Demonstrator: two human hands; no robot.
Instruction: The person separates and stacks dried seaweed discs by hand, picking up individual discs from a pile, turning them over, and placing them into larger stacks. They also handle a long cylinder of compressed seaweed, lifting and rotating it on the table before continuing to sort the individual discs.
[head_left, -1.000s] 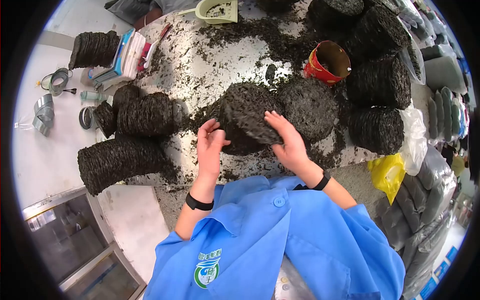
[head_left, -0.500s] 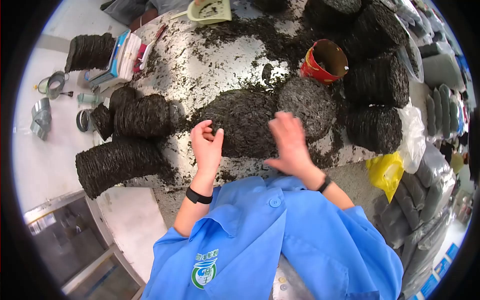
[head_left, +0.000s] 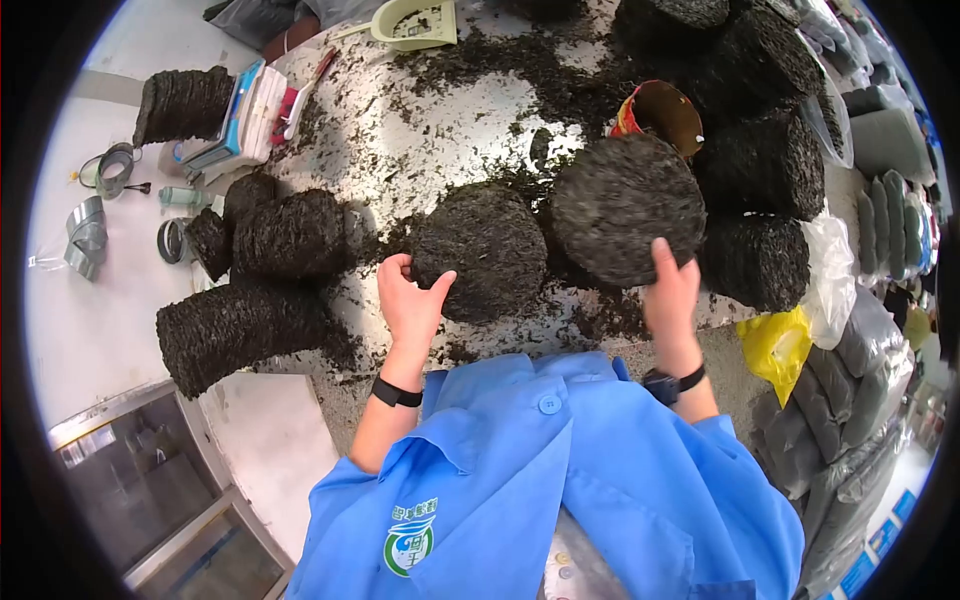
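Note:
A round, dark, flaky disc lies in front of me on the pale work surface. My left hand grips its left edge, thumb on top and fingers curled at the rim. To the right, my right hand holds a second round disc by its lower edge. The thumb shows on its face; the other fingers are partly hidden beneath. This disc looks raised and slightly blurred, and it covers part of a red and yellow tub behind it.
Dark stacks stand at the left, with more stacks at the right. A pale green dustpan lies at the far edge. Loose dark flakes litter the table. A yellow bag hangs at the right edge.
My right hand has moved right from the middle and taken hold of the right disc, which now sits higher over the tub. My left hand has barely shifted.

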